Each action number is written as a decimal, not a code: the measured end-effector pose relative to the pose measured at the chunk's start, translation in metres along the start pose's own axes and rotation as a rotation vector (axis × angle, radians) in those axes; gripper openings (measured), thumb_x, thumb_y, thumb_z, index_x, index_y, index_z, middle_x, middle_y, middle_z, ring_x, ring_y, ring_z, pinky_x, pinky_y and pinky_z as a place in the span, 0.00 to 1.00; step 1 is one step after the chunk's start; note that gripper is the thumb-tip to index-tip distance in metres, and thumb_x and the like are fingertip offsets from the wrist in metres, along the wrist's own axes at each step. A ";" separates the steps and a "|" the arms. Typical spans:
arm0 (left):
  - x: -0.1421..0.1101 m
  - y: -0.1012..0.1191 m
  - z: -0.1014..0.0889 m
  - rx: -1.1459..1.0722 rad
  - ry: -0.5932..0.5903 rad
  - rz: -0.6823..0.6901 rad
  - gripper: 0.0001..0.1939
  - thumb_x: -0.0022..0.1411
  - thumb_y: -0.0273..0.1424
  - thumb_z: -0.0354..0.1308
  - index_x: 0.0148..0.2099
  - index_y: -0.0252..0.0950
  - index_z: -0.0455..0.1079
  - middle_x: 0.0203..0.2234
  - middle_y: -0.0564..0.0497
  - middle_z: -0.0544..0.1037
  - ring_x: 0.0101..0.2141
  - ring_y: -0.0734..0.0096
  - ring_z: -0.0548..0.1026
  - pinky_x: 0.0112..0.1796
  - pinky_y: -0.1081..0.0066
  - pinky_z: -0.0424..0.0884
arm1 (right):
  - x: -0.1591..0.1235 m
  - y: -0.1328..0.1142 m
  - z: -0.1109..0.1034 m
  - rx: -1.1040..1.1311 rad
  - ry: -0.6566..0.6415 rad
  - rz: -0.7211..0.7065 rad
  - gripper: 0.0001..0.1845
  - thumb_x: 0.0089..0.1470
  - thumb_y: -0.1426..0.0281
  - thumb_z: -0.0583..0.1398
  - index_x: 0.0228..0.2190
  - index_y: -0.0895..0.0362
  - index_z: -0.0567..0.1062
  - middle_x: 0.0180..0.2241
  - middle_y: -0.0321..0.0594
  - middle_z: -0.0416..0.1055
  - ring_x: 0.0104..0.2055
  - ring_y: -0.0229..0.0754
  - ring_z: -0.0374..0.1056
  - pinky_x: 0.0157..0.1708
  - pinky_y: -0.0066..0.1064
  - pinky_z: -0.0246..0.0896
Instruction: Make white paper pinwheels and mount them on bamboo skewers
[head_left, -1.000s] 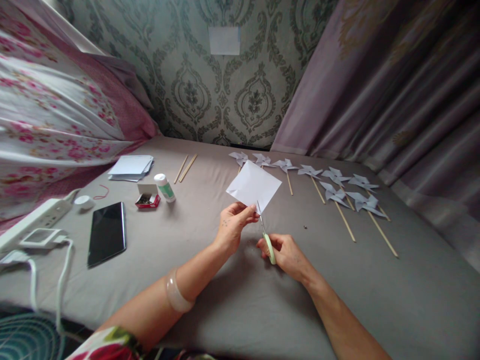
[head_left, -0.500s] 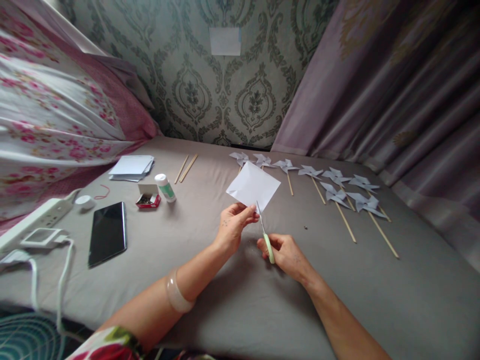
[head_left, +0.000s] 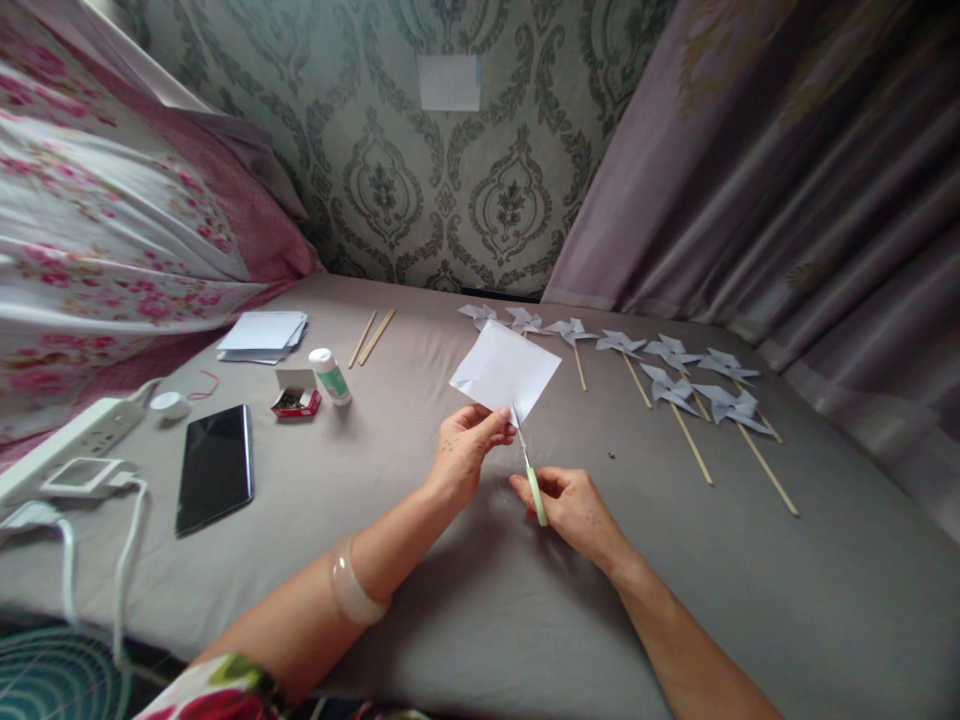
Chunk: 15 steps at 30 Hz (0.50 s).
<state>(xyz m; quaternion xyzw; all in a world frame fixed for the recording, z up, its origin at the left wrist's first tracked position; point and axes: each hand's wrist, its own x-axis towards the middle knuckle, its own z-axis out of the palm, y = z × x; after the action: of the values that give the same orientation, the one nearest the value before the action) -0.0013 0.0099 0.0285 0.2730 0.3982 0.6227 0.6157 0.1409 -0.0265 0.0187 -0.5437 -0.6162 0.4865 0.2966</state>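
My left hand (head_left: pixel 469 450) pinches a white square sheet of paper (head_left: pixel 506 368) by its near corner, fingers closed on it. The sheet is held up like a diamond, one point toward me. In my right hand (head_left: pixel 566 505) is a pair of scissors (head_left: pixel 535 490) with pale green handles. Their blades reach into the paper's near corner, just right of my left thumb. Beyond and to the right lie several white paper pinwheels (head_left: pixel 619 342) on thin wooden sticks, the leftmost partly hidden by the sheet.
At left are a stack of paper (head_left: pixel 262 332), loose sticks (head_left: pixel 376 336), a small red box (head_left: pixel 296 400) of metal bits, a white-green bottle (head_left: pixel 330 376), a phone (head_left: pixel 216 468) and a power strip (head_left: pixel 90 435). A tiny metal piece (head_left: pixel 611 455) lies right of my hands.
The scissors' handles have drawn closer together, with the blades still at the paper's near corner. Both hands and the sheet have shifted only slightly.
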 end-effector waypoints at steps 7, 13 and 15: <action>-0.002 0.002 0.002 -0.008 -0.015 0.000 0.13 0.42 0.34 0.70 0.24 0.31 0.71 0.20 0.52 0.74 0.23 0.76 0.73 0.28 0.74 0.69 | 0.001 0.002 -0.001 -0.023 0.009 0.006 0.21 0.46 0.56 0.59 0.14 0.58 0.63 0.15 0.30 0.55 0.20 0.31 0.49 0.19 0.26 0.44; -0.002 0.001 0.001 -0.003 -0.028 -0.001 0.13 0.43 0.34 0.70 0.26 0.31 0.72 0.21 0.52 0.74 0.24 0.75 0.73 0.29 0.73 0.69 | 0.001 0.001 -0.001 -0.038 0.025 0.012 0.21 0.45 0.56 0.59 0.14 0.57 0.63 0.14 0.30 0.54 0.19 0.31 0.49 0.19 0.26 0.44; -0.001 0.000 0.001 -0.001 -0.029 -0.002 0.13 0.43 0.34 0.69 0.26 0.31 0.72 0.21 0.52 0.74 0.24 0.75 0.73 0.29 0.73 0.69 | 0.001 0.001 0.000 -0.040 0.031 0.008 0.22 0.45 0.55 0.59 0.13 0.57 0.63 0.14 0.31 0.54 0.19 0.31 0.49 0.19 0.26 0.44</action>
<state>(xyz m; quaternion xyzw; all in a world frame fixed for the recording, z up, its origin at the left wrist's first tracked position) -0.0007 0.0088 0.0291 0.2813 0.3890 0.6183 0.6223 0.1415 -0.0256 0.0178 -0.5597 -0.6189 0.4666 0.2931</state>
